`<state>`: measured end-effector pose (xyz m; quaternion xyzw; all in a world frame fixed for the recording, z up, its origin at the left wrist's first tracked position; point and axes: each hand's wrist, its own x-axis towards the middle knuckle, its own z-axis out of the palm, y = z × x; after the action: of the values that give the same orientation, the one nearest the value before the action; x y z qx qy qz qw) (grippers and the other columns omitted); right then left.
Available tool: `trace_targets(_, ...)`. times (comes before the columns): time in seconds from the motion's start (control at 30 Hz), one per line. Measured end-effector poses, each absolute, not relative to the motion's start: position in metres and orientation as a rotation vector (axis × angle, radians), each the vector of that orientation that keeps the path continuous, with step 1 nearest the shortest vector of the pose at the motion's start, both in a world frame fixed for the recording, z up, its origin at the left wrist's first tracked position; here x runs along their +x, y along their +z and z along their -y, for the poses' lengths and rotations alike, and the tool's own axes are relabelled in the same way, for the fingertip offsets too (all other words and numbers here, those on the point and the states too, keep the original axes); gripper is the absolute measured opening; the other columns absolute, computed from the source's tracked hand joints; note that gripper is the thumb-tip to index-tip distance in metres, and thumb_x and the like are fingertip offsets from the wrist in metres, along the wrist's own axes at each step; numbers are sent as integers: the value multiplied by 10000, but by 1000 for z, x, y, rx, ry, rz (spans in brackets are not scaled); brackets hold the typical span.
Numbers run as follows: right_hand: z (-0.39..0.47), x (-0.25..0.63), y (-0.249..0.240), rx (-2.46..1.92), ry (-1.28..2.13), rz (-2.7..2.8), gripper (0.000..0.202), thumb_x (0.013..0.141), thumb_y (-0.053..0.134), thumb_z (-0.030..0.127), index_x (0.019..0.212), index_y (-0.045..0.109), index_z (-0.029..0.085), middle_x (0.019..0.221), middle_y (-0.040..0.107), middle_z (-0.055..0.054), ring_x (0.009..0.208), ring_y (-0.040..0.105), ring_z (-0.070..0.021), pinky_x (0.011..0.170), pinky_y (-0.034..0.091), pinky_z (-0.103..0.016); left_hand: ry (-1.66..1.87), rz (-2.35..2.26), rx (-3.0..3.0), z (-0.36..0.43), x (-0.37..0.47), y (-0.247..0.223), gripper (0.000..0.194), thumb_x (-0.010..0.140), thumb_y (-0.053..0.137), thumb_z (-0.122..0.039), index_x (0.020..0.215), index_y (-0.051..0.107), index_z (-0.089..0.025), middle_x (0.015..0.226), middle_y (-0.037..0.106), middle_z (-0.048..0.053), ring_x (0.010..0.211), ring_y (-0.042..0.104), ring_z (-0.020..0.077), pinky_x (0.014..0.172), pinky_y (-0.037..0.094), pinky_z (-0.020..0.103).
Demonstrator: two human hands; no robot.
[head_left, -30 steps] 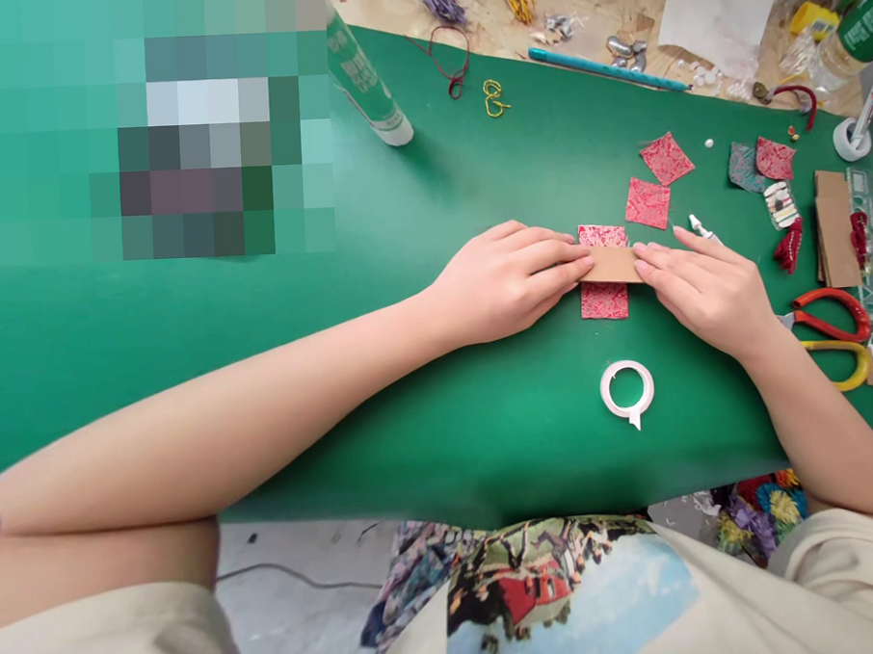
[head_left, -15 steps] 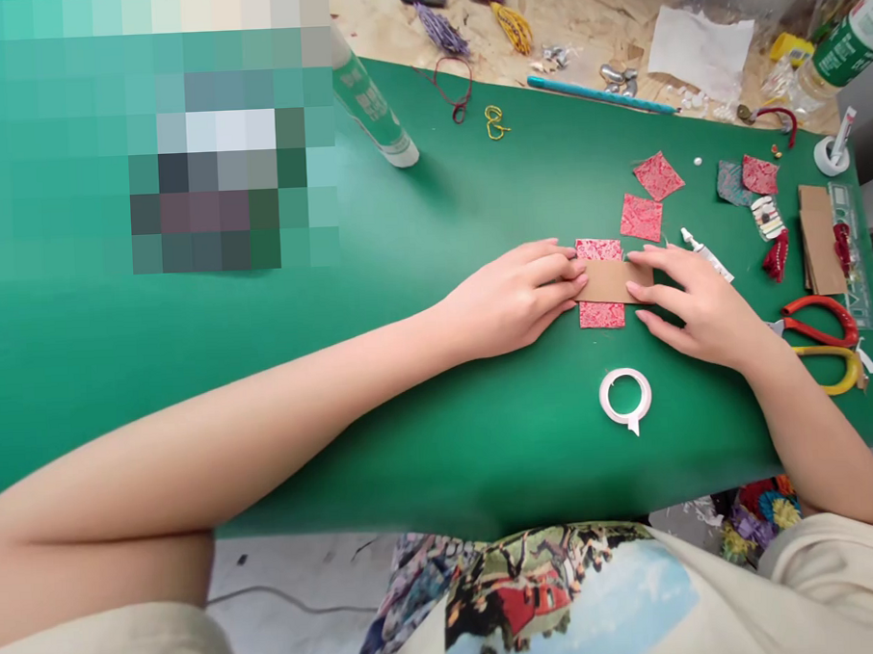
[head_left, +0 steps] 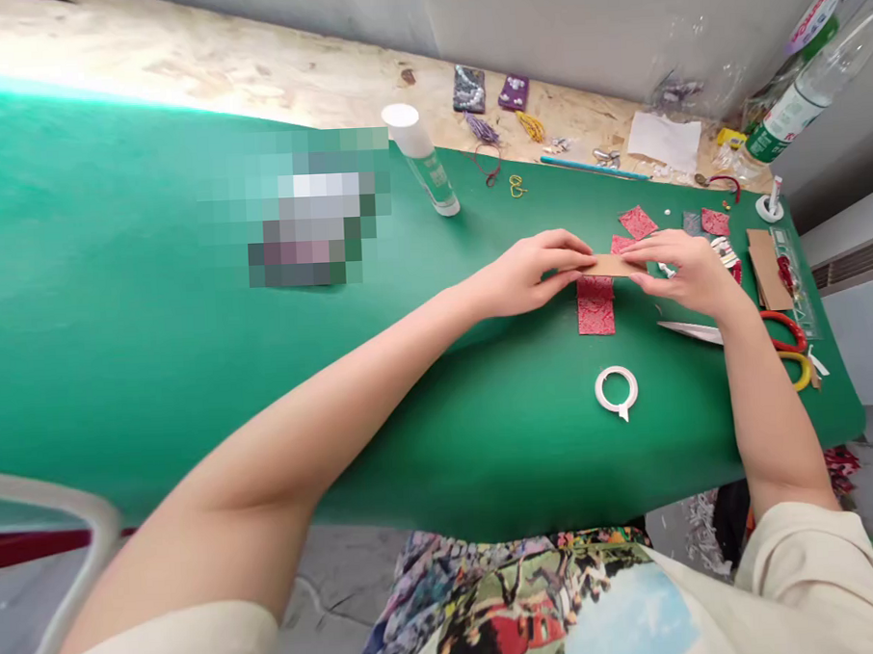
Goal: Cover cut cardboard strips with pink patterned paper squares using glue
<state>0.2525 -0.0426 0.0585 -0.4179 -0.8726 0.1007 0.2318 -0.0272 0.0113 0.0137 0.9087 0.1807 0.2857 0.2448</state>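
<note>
Between my two hands is a narrow strip of brown cardboard (head_left: 608, 265). My left hand (head_left: 532, 275) pinches its left end, and the fingers of my right hand (head_left: 684, 266) are closed on its right end. The strip appears raised and tilted above a red patterned fabric piece (head_left: 596, 310), which lies on the green table covering (head_left: 440, 414). The strip hides the upper part of this piece. Another red fabric square (head_left: 637, 222) lies beyond the right hand. Nearer my body is a white roll of tape (head_left: 617, 391) with a loose end sticking out.
Scissors (head_left: 785, 333) with red and yellow handles lie partly under my right forearm. Brown cardboard pieces (head_left: 767, 269) lie at the right. A glue bottle (head_left: 430, 173) stands beyond my left hand. A blue pencil (head_left: 593, 168) and clear bottle (head_left: 795, 104) are at the back.
Both hands have lifted the cardboard strip from across the fabric's middle, uncovering more of its near part. The camera view has shifted, showing more of the table's back and the wall.
</note>
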Motion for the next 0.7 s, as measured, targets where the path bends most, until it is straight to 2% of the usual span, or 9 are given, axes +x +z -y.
trace_targets(0.1,41,255,46,-1141,271,2374,218,937,649,347,1036,811,240,1112,812,-85,1016,755,-253,948,575,-438,698,-471,2432,-21,-29,11,357,1029,508,-341,1255,738,-185,1319,701,146,1178,686,235,1067,547,388)
trace_targets(0.17,44,256,34,-1129,211,2386,235,949,642,348,1064,816,239,1134,806,-96,1045,745,-260,980,559,-463,687,-490,2441,-20,-30,4,385,1021,531,-356,1305,715,-172,1328,699,160,1188,681,253,1068,543,404)
trace_targets(0.23,45,256,23,-1108,121,2410,258,969,625,342,1106,814,233,1169,795,-111,1080,733,-270,1013,535,-490,717,-530,2464,-17,-30,-4,413,1021,530,-353,1349,686,-156,1345,690,179,1219,664,273,1076,534,433)
trace_targets(0.33,44,256,15,-1115,37,2465,271,996,595,334,1138,810,250,1238,771,-117,1135,710,-278,1055,498,-526,730,-575,2504,-14,-29,-13,374,1032,512,-344,1308,709,-186,1359,686,175,1247,642,279,1090,513,470)
trace_targets(0.47,45,257,16,-1161,45,2568,297,1023,550,316,1189,790,262,1314,735,-126,1166,685,-274,1128,427,-575,715,-591,2573,-12,-27,-14,356,1027,505,-328,1249,736,-174,1347,689,181,1234,620,293,1104,476,517)
trace_targets(0.57,51,253,20,-1214,15,2610,330,1034,514,316,1227,772,249,1379,690,-144,1217,649,-289,1163,377,-601,699,-611,2620,-9,-29,-10,367,1005,543,-366,1241,745,-171,1359,681,172,1289,542,335,1132,423,569)
trace_targets(0.7,61,243,28,-1327,-32,2655,357,1017,525,345,1237,763,195,1412,633,-187,1270,588,-326,1130,398,-584,608,-674,2627,-4,-31,-1,348,985,553,-356,1205,764,-187,1406,639,171,1308,497,364,1116,389,615)
